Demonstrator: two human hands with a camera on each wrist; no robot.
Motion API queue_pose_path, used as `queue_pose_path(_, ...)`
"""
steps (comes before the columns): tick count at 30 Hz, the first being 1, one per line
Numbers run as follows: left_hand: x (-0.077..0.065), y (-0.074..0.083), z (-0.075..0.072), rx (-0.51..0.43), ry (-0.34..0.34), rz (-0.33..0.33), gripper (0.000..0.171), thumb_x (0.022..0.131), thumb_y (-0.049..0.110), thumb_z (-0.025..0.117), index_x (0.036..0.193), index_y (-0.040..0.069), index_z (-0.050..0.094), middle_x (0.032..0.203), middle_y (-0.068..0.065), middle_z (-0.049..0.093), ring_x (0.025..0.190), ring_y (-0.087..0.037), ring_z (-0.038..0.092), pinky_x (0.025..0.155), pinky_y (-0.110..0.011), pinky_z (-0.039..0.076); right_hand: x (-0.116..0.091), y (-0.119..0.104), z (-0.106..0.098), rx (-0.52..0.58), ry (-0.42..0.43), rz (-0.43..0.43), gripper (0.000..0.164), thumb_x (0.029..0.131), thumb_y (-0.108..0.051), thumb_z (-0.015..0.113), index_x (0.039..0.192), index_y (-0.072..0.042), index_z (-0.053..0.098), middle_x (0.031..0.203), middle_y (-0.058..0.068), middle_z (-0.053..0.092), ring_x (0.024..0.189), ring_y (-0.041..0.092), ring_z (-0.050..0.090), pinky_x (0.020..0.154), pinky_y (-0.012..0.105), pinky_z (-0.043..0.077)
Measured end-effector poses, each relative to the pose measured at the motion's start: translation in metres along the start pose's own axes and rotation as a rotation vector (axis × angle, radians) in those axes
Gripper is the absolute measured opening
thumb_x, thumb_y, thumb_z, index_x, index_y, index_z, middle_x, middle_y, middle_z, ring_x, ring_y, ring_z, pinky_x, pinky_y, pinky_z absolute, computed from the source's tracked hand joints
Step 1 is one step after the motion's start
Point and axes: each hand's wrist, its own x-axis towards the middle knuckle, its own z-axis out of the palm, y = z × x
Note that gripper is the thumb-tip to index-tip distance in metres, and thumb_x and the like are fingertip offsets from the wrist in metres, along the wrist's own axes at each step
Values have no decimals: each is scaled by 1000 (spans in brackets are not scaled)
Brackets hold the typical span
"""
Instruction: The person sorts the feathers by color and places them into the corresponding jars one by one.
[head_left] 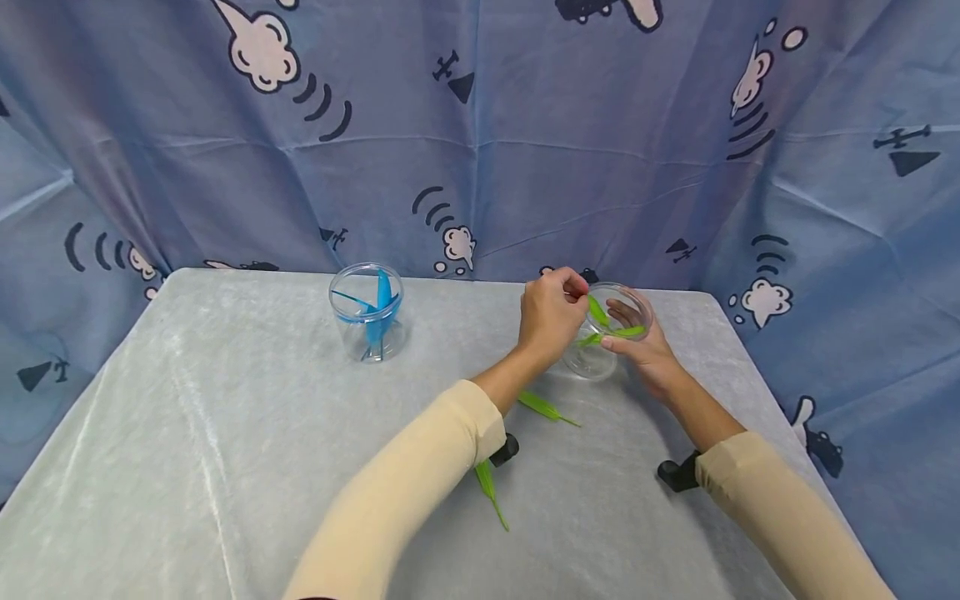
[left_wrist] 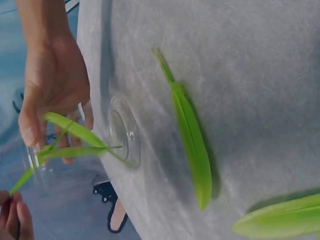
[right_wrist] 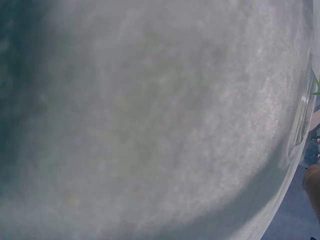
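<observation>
My right hand (head_left: 651,357) grips a clear jar (head_left: 592,368) from its right side, thumb at the front near the rim. Inside the jar lie several green feathers (head_left: 628,332). At the jar's mouth my left hand (head_left: 551,315) pinches a slim green feather (head_left: 597,311) whose other end reaches into the jar. In the left wrist view, the left hand's fingers (left_wrist: 19,220) show at the lower left corner. Two more green feathers lie on the table: one (head_left: 542,406) near the jar, another (head_left: 487,485) partly hidden by my left sleeve.
A second clear jar (head_left: 347,333) with blue feathers (head_left: 378,312) stands at the back left of the table (head_left: 262,433). A patterned blue curtain (head_left: 375,167) hangs behind the table. The right wrist view shows mostly blurred tabletop.
</observation>
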Motion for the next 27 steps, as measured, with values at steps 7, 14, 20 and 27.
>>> queue_pose_path(7, -4, -2, 8, -5, -132, 52, 5, 89, 2, 72, 88, 6, 74, 84, -1, 73, 73, -4, 65, 68, -9, 44, 0, 0, -1, -8, -1, 5, 85, 90, 6, 66, 155, -20, 20, 159, 22, 22, 148, 34, 19, 101, 17, 39)
queue_pose_path(14, -6, -3, 10, 15, -203, 99, 6, 92, 3, 70, 94, 7, 75, 90, 0, 75, 83, -6, 67, 75, -11, 46, 0, 2, -1, 29, -9, -18, 84, 90, 7, 65, 155, -18, 18, 151, 12, 32, 145, 27, 25, 97, 15, 41)
queue_pose_path(20, -7, -6, 4, -31, -275, 122, 9, 92, 3, 70, 99, 6, 74, 96, -3, 75, 91, -9, 68, 83, -16, 49, 0, 3, -1, 22, -10, -21, 84, 89, 7, 65, 155, -18, 18, 149, 8, 35, 143, 24, 28, 98, 15, 40)
queue_pose_path(27, -9, -11, -10, -101, -382, 112, 16, 91, 5, 71, 107, 6, 71, 106, -5, 71, 90, -8, 66, 79, -11, 48, 0, 4, -2, 39, -15, -24, 83, 89, 9, 64, 154, -19, 20, 156, 19, 26, 147, 31, 20, 98, 15, 40)
